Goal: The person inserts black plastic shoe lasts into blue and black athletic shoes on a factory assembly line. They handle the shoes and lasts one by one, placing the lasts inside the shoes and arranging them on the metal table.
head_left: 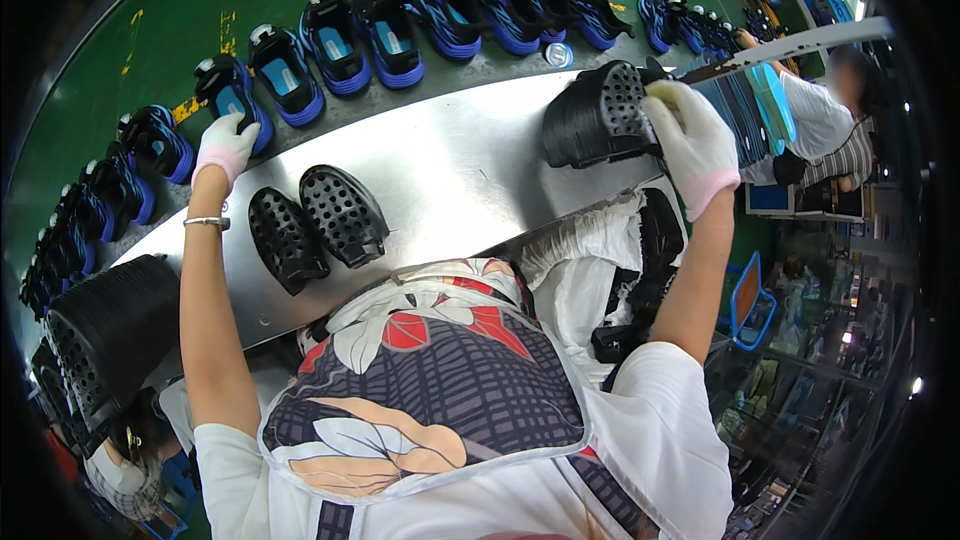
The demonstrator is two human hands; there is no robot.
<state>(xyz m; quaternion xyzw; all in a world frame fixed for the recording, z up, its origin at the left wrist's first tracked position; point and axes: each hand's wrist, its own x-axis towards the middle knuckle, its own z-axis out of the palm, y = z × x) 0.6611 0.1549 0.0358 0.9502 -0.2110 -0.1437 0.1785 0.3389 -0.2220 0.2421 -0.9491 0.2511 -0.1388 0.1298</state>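
The pink-cuffed, white-gloved left hand point(226, 147) has its fingers at the near end of a black-and-blue sports shoe point(229, 98), though whether they grip it I cannot tell. The matching right hand point(692, 135) bends its fingers against the right end of a stack of black perforated sole-shaped pieces point(590, 122), their hold unclear; two loose black perforated sole-shaped pieces point(342, 216) lie nearer the body than the left fingers, on a shiny metal table point(450, 145).

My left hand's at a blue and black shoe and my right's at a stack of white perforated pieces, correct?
No, the head view shows the stack of perforated pieces at your right hand is black; your left hand is indeed at a blue and black shoe.
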